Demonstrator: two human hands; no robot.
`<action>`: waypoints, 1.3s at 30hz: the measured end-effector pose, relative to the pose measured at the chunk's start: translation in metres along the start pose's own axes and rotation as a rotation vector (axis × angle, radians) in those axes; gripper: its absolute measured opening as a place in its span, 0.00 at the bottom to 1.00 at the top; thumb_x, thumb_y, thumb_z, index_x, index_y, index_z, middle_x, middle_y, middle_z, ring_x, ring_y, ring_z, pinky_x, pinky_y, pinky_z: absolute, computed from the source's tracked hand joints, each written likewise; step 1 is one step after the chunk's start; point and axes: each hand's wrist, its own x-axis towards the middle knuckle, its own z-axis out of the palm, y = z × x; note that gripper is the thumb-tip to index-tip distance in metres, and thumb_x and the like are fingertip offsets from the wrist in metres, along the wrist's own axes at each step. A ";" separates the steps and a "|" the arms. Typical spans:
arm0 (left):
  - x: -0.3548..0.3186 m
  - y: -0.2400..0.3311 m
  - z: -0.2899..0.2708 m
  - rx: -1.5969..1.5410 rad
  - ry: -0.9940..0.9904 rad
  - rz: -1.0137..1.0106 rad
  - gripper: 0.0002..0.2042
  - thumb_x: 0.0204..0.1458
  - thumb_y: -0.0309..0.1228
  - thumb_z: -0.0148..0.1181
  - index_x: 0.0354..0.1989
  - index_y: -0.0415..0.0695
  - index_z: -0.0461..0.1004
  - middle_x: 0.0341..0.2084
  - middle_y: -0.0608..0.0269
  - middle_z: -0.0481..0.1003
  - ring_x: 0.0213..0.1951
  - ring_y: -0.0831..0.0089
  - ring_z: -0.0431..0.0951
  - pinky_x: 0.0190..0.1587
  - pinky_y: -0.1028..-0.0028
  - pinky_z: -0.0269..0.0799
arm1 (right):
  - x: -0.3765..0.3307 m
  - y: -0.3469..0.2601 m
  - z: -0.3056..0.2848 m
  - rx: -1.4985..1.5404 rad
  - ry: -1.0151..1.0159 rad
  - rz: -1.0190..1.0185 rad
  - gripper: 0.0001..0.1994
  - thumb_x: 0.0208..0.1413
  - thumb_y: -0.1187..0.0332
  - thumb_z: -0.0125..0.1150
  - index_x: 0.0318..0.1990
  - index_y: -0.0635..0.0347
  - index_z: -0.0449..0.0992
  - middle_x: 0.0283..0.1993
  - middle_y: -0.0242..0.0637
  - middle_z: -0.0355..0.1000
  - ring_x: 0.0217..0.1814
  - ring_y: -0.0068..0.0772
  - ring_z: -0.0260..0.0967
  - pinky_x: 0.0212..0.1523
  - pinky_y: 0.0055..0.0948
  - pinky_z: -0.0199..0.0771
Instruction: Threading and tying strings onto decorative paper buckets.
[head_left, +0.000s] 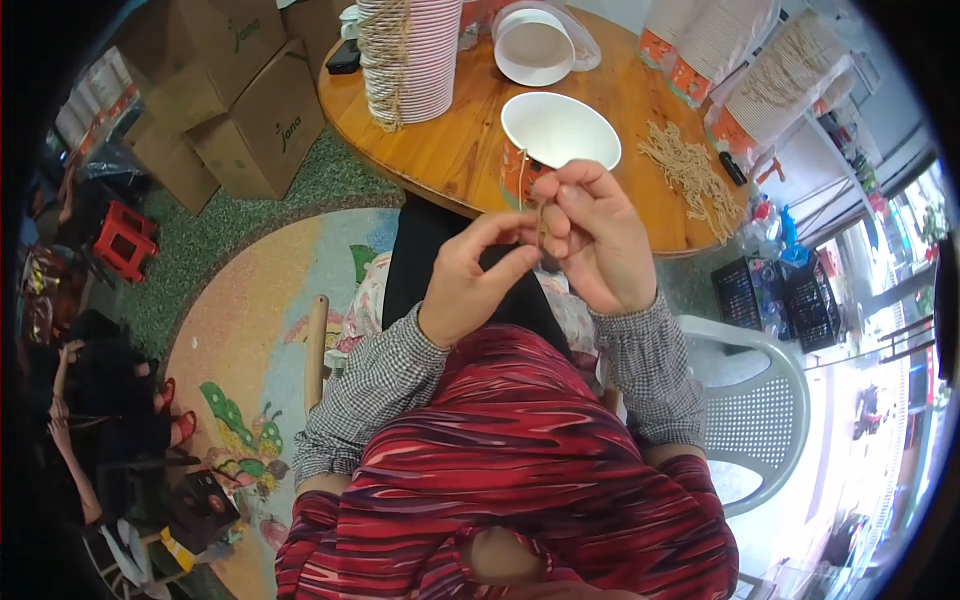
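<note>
In front of my chest both hands are closed on a thin tan twine [520, 182]. It runs up to the rim of a paper bucket, white inside [562, 130] and orange-red outside, which stands tilted at the near edge of the round table. My left hand [470, 270] pinches the twine between thumb and fingertips. Close beside it, my right hand [605, 230] has its fingers curled, with a bit of twine between thumb and forefinger. The fingertips nearly meet, so the exact hold there is partly hidden.
On the wooden table [460, 155] lies a pile of cut twine [690, 175] at the right. A tall stack of buckets [425, 60] rises at the back left; more bagged stacks [780, 85] stand back right. Beside me is a plastic chair [765, 400]; cardboard boxes [250, 130] sit far left.
</note>
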 end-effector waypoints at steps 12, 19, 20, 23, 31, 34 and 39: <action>-0.010 0.008 -0.023 -0.426 -0.052 -0.328 0.06 0.58 0.28 0.51 0.33 0.37 0.71 0.26 0.66 0.72 0.29 0.80 0.72 0.35 0.80 0.68 | -0.031 0.005 -0.029 -0.247 0.264 -0.184 0.07 0.58 0.77 0.50 0.43 0.64 0.67 0.40 0.44 0.73 0.26 0.21 0.67 0.25 0.21 0.71; -0.017 0.009 -0.021 -0.369 -0.183 -0.415 0.08 0.58 0.30 0.52 0.30 0.38 0.70 0.16 0.70 0.66 0.17 0.84 0.64 0.21 0.83 0.58 | -0.066 0.022 -0.038 -0.886 0.412 -0.127 0.11 0.58 0.76 0.51 0.48 0.67 0.67 0.42 0.41 0.73 0.27 0.19 0.70 0.26 0.17 0.71; -0.018 0.012 -0.020 -0.352 -0.205 -0.462 0.08 0.58 0.30 0.52 0.30 0.38 0.71 0.15 0.71 0.65 0.17 0.85 0.62 0.19 0.84 0.57 | -0.068 0.026 -0.033 -1.041 0.408 -0.245 0.11 0.58 0.76 0.51 0.49 0.67 0.68 0.42 0.39 0.73 0.28 0.18 0.70 0.27 0.16 0.70; -0.023 0.012 -0.018 -0.324 -0.238 -0.492 0.09 0.58 0.32 0.53 0.31 0.39 0.72 0.14 0.74 0.65 0.15 0.87 0.60 0.17 0.85 0.54 | -0.067 0.022 0.002 -0.828 0.191 0.064 0.13 0.58 0.76 0.51 0.50 0.66 0.68 0.39 0.37 0.71 0.29 0.19 0.71 0.28 0.15 0.70; -0.015 0.013 -0.028 -0.094 -0.283 -0.410 0.09 0.58 0.32 0.54 0.31 0.39 0.72 0.14 0.75 0.66 0.15 0.89 0.61 0.16 0.86 0.53 | -0.053 0.041 -0.011 -0.715 0.143 0.103 0.10 0.56 0.77 0.57 0.45 0.68 0.70 0.37 0.35 0.71 0.35 0.19 0.71 0.33 0.17 0.72; -0.016 0.003 -0.028 -0.033 -0.271 -0.266 0.09 0.58 0.32 0.54 0.30 0.39 0.71 0.14 0.76 0.65 0.15 0.89 0.61 0.17 0.85 0.53 | -0.052 0.039 -0.019 -0.974 0.146 0.032 0.06 0.54 0.77 0.59 0.39 0.66 0.74 0.35 0.31 0.71 0.33 0.17 0.69 0.30 0.15 0.70; -0.013 -0.005 -0.029 0.015 -0.264 -0.284 0.09 0.57 0.32 0.55 0.30 0.39 0.71 0.15 0.76 0.64 0.16 0.89 0.60 0.17 0.85 0.54 | -0.029 0.010 -0.047 -0.973 0.462 -0.109 0.05 0.55 0.72 0.59 0.37 0.62 0.76 0.27 0.27 0.71 0.23 0.13 0.64 0.21 0.12 0.61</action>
